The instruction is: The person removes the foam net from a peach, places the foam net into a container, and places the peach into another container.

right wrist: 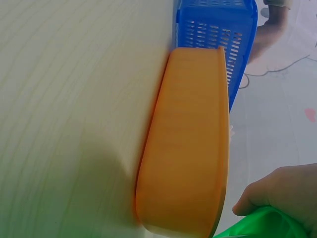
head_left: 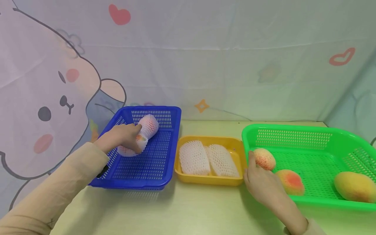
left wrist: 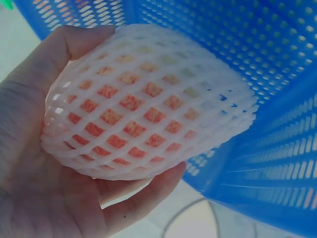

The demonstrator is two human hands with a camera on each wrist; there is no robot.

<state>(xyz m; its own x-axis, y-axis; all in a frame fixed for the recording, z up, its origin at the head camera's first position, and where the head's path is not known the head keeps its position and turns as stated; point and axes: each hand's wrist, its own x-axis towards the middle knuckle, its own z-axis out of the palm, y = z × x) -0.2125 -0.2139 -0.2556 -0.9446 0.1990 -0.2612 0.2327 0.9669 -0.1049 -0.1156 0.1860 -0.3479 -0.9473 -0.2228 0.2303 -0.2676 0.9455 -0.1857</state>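
Observation:
In the left wrist view, my left hand (left wrist: 34, 148) grips a red-and-yellow peach (left wrist: 131, 101) sleeved in white foam netting, thumb on one side and fingers curled on the other. The head view has this left hand (head_left: 124, 135) over the blue basket (head_left: 165, 163), beside another netted peach (head_left: 149, 125). My right hand (head_left: 265, 186) is at the left front corner of the green basket (head_left: 308, 128). One finger points along the left side of a bare speckled peach (head_left: 264, 159). Whether this hand grips the rim I cannot tell, as most fingers are hidden.
Between the baskets stands a yellow tray (head_left: 210, 179) with two flattened foam nets (head_left: 194, 158). Inside the green basket also lie a red-blushed peach (head_left: 290, 182) and a yellow mango-like fruit (head_left: 355, 186). A printed curtain (head_left: 220, 65) hangs behind the table (head_left: 188, 212).

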